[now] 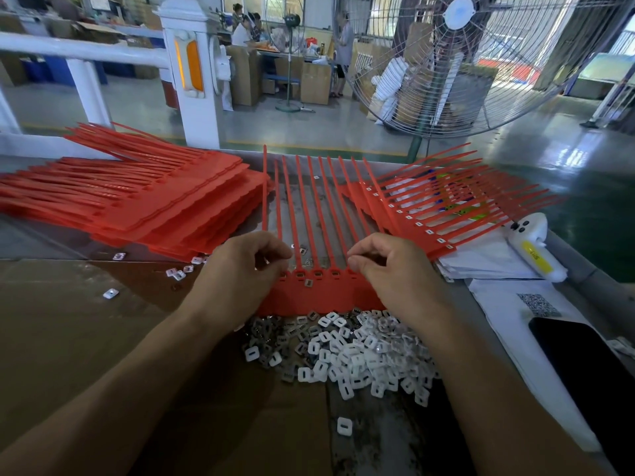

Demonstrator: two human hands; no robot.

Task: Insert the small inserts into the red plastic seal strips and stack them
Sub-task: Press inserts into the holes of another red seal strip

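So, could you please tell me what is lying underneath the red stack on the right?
Under the right stack of red seal strips, white papers stick out at its near edge, and something colourful shows between the tails. The strips cover the rest.

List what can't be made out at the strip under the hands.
- Head view: whether the left hand pinches an insert; its curled fingers hide the tips.
- Same for the right hand.
- Both hands cover the outer sockets of the red strip.
- Inserts: details too small.
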